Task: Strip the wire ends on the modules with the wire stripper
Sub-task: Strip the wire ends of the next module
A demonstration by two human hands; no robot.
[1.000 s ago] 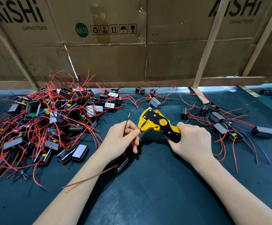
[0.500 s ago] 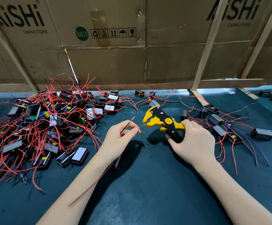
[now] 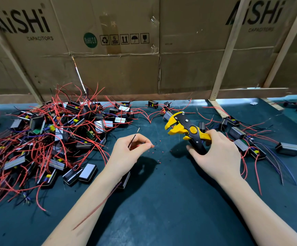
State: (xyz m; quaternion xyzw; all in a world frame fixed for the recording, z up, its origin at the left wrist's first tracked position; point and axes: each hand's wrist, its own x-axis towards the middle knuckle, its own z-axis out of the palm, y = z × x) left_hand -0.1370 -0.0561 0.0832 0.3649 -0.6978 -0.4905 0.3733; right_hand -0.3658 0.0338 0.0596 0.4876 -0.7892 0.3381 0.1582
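We're holding the stripper [image 3: 186,130] in our right hand [image 3: 217,157], fingers wrapped round the black and yellow handles, head lifted off the worktop [image 3: 170,201] and pointing left with its mouth gaping. Our left hand [image 3: 126,157] is pinching a black wire [image 3: 132,140] between thumb and fingertips, end sticking up. The module [image 3: 125,180] is sitting mostly hidden under our left wrist. Red insulation bits [image 3: 157,153] are lying between the hands. Big tangled pile [image 3: 55,139] of modules is sitting left; a smaller batch [image 3: 241,137] is lying just right of the right hand.
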